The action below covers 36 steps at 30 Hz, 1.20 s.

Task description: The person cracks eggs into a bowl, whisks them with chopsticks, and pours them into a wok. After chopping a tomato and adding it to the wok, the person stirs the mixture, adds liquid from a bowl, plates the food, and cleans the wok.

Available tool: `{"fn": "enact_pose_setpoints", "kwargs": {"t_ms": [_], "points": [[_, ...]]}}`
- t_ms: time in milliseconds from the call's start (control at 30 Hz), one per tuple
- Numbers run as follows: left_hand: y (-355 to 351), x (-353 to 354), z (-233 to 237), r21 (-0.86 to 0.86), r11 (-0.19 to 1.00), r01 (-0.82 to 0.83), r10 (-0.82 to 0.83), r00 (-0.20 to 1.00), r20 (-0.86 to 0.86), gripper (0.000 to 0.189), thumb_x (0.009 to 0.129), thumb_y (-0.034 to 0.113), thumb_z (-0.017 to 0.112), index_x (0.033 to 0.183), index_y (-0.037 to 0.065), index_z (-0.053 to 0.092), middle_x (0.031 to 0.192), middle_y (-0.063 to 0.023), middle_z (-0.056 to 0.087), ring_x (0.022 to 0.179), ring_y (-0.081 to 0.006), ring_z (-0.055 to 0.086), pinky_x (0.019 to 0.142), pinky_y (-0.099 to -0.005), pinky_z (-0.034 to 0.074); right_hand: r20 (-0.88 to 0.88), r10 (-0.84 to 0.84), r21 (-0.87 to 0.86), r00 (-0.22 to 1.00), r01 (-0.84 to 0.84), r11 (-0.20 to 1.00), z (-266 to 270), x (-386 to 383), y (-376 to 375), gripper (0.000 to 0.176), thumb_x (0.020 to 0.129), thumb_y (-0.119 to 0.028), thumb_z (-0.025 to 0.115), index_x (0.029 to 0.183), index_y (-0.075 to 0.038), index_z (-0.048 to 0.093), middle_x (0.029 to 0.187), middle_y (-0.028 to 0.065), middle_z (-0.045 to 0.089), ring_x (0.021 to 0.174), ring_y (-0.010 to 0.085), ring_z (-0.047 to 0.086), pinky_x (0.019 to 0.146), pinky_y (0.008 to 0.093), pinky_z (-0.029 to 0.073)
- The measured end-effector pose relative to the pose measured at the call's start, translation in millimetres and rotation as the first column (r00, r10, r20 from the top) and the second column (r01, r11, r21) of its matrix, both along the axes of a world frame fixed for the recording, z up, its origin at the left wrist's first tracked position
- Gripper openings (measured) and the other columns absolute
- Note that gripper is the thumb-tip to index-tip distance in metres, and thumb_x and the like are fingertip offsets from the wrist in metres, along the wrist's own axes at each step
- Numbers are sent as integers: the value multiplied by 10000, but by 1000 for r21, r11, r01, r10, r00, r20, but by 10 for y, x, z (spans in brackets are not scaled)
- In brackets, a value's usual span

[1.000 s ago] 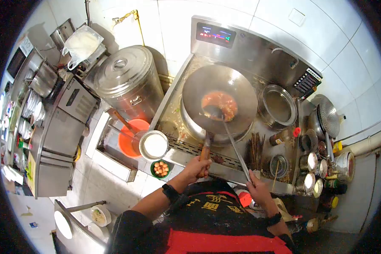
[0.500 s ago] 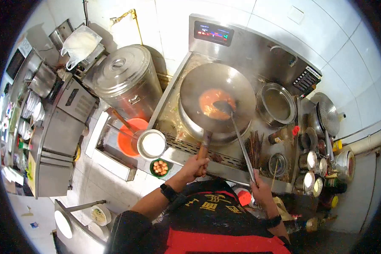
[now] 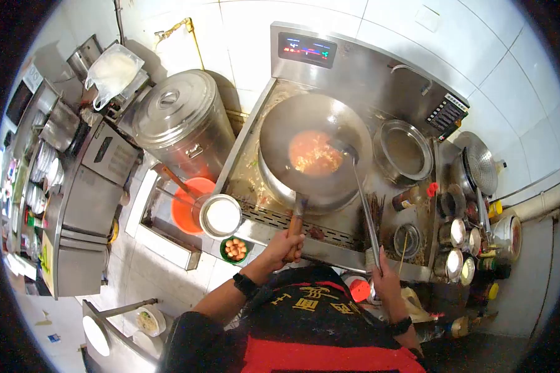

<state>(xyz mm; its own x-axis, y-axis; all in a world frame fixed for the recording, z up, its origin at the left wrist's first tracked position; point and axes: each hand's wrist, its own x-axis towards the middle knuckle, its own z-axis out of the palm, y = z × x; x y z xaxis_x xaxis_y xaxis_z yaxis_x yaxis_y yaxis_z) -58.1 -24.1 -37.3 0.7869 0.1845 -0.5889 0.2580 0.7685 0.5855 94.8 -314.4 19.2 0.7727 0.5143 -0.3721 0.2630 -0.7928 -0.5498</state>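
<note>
My left hand (image 3: 284, 249) is closed around the handle (image 3: 297, 222) of the wok (image 3: 277, 133), which is on the stove (image 3: 246, 180). My right hand (image 3: 388, 278) grasps the ladle (image 3: 368, 214); its bowl end is inside the wok, beside the red sauce (image 3: 313, 151). I judge that a loose left grip could let the wok tip and spill, and too quick a push of the ladle could splash hot sauce outside.

Display panel (image 3: 307, 50): a lit "4" is shown at upper left; the smaller lit markings cannot be read.
Black garment (image 3: 320, 289): "面" is printed in yellow; the characters beside it are not made out.
Black label (image 3: 446, 116): white rows are printed, too small to be read.
</note>
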Motion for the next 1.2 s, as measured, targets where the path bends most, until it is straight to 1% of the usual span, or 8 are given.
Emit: {"fn": "enact_pose_setpoints", "kwargs": {"t_ms": [200,267,700,833,933,1067,1133,1200], "points": [[187,-124,11,-8,999,41,-41,999,-12,200,940,213,600,1018,67,486,719,-30,499,534,-155,525,454,-318,463,192,-57,283,980,0,959,-237,105,-88,550,932,-184,573,1434,-23,415,766,80,642,605,173,574,599,313,481],[231,-134,18,-8,998,66,-66,998,7,219,954,247,582,1031,64,491,744,-45,531,559,-168,549,471,-323,477,-214,-251,451,944,324,832,-228,198,11,345,928,-184,582,1204,23,563,683,37,583,570,113,544,558,266,463],[568,-1222,18,254,945,207,-202,978,-45,513,987,332,542,1327,-47,480,1093,-180,660,952,-268,668,802,-380,541,-227,-580,539,782,597,594,-563,1512,833,192,910,-150,600,850,1,498,578,43,495,416,159,492,385,352,449],[672,-1726,-195,204,979,22,-3,995,-96,483,971,318,570,1269,-58,511,1030,-168,682,895,-269,683,786,-367,546,-694,-293,502,658,733,459,-795,2085,657,180,934,-158,551,813,-34,501,605,24,495,461,122,489,405,292,445],[680,-2019,-397,225,967,-121,156,977,-144,473,945,319,590,1233,-51,525,971,-155,685,857,-271,681,760,-365,547,-972,196,160,127,974,159,-540,2229,615,204,936,-133,544,757,-90,457,595,-7,429,448,79,438,407,223,424],[675,-2339,-801,274,902,-334,395,895,-209,410,942,311,566,1181,-23,550,964,-134,655,833,-250,656,712,-362,545,-881,23,451,473,824,344,-651,2201,570,192,938,-141,545,780,-76,459,613,-2,443,455,83,449,400,247,426],[689,-2382,-903,277,844,-459,525,811,-258,363,976,322,517,1134,3,586,1018,-128,644,813,-239,636,677,-349,530,-508,-403,544,761,647,535,-540,2046,631,169,932,-126,542,794,-66,463,617,3,452,457,98,463,387,279,420],[745,-2382,-1010,256,821,-510,567,780,-266,351,982,334,503,1105,16,587,999,-118,635,792,-241,627,659,-343,518,-521,-428,574,739,674,465,-398,1907,633,109,923,-121,543,864,-59,476,634,14,471,457,114,481,383,295,430]]}}
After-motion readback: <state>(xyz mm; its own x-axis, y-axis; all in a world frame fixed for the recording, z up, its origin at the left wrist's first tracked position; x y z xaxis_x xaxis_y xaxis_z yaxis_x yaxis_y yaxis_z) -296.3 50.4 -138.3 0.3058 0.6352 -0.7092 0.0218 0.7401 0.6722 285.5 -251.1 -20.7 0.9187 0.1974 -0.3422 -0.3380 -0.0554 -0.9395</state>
